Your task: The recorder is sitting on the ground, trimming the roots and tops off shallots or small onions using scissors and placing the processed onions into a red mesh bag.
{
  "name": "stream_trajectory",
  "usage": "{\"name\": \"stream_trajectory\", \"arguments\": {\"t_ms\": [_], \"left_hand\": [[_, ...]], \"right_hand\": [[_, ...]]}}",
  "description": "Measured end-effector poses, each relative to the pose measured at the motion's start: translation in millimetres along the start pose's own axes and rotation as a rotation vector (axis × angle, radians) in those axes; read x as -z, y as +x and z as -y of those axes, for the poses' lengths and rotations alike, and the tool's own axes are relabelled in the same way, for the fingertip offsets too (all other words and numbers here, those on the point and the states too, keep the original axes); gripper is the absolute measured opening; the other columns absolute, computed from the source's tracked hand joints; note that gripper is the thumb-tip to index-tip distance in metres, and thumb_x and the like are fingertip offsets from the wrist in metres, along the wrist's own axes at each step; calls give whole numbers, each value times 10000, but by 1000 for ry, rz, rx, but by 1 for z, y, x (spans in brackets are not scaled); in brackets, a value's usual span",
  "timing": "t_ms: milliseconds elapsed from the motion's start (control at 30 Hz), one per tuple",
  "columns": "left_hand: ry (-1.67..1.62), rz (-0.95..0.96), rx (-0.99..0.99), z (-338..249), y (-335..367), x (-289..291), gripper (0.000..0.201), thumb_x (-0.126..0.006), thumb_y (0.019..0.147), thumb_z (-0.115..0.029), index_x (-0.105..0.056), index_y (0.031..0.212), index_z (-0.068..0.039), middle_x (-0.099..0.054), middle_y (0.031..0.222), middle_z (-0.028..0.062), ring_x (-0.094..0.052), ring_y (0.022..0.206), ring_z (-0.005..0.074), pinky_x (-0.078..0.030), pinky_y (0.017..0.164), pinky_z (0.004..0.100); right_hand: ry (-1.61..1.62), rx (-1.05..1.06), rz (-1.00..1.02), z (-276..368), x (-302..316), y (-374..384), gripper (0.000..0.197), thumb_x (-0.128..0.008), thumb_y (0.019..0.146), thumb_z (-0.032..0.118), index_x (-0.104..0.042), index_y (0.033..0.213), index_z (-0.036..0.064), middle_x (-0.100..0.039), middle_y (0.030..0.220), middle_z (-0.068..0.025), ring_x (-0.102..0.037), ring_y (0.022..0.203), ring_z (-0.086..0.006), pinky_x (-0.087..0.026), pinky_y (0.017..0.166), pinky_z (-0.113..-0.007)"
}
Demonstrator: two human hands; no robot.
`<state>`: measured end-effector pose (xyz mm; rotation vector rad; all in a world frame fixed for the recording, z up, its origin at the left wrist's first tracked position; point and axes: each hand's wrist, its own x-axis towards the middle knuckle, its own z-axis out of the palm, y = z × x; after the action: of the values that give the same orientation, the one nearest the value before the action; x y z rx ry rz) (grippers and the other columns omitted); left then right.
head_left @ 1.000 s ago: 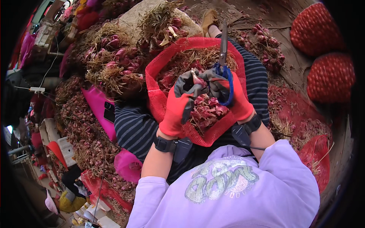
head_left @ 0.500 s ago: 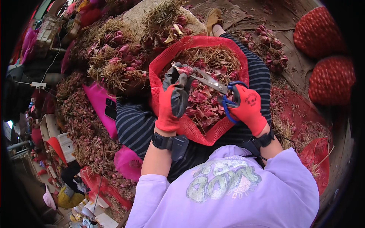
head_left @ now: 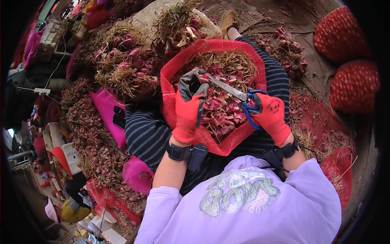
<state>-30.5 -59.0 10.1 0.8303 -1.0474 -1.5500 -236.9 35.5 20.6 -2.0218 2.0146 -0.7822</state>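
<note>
My left hand (head_left: 190, 99), in a red and grey work glove, pinches a small shallot (head_left: 203, 77) above the near-left part of a red mesh bag (head_left: 168, 77). My right hand (head_left: 270, 114), gloved in red, grips the blue handles of a pair of scissors (head_left: 233, 92). The scissor blades reach left to the shallot and look nearly closed. Inside the open bag, between my legs, lie shallot skins (head_left: 223, 116) and dry roots and stalks (head_left: 227, 61). The gloved fingers partly cover the shallot.
Bunches of shallots with dry stalks (head_left: 126, 61) lie left of the bag, and another bunch (head_left: 286, 55) lies beyond my leg. Two full red mesh sacks (head_left: 341, 34) stand at the far right. A phone (head_left: 118, 118) rests on pink cloth (head_left: 101, 105). Someone in yellow (head_left: 73, 213) is at lower left.
The scissor blades have swung closer together at the shallot. My left hand has turned and shifted slightly right; my right hand has moved slightly right.
</note>
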Motion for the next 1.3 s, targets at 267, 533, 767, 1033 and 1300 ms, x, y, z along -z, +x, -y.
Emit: {"name": "stream_trajectory", "arguments": {"t_ms": [267,533,767,1033,1300], "left_hand": [[18,66,51,-10,-4,-6,464,-477,764,160,-476,1199,-2,-555,1083,55,-546,960,118,-459,855,250],[-52,128,162,0,-3,7,385,-446,825,94,-477,1197,0,-539,1073,60,-545,977,150,-455,937,341],[-188,241,274,-7,-5,-2,549,-389,744,132,-428,1276,5,-515,1160,71,-546,982,144,-425,964,347],[-318,244,249,-5,-8,2,584,-371,732,146,-409,1297,0,-513,1153,63,-543,984,149,-425,989,384],[110,254,339,-7,-10,0,414,-473,820,65,-479,1228,-2,-551,1076,46,-543,960,111,-448,872,262]], "right_hand": [[-19,30,43,-9,4,1,326,-719,669,349,-595,832,95,-584,692,-101,-585,638,-304,-440,535,-377],[101,12,48,-11,-10,-3,270,-705,703,306,-608,825,85,-598,698,-108,-589,656,-315,-452,556,-377],[685,-334,152,-15,-27,-2,250,-695,754,222,-630,919,45,-620,747,-141,-604,695,-325,-472,620,-365],[642,-146,61,2,-18,18,300,-702,758,198,-597,971,14,-608,797,-161,-597,726,-311,-464,667,-353],[652,92,77,19,-19,57,266,-694,739,179,-597,934,26,-594,768,-145,-570,697,-334,-468,664,-349]]}}
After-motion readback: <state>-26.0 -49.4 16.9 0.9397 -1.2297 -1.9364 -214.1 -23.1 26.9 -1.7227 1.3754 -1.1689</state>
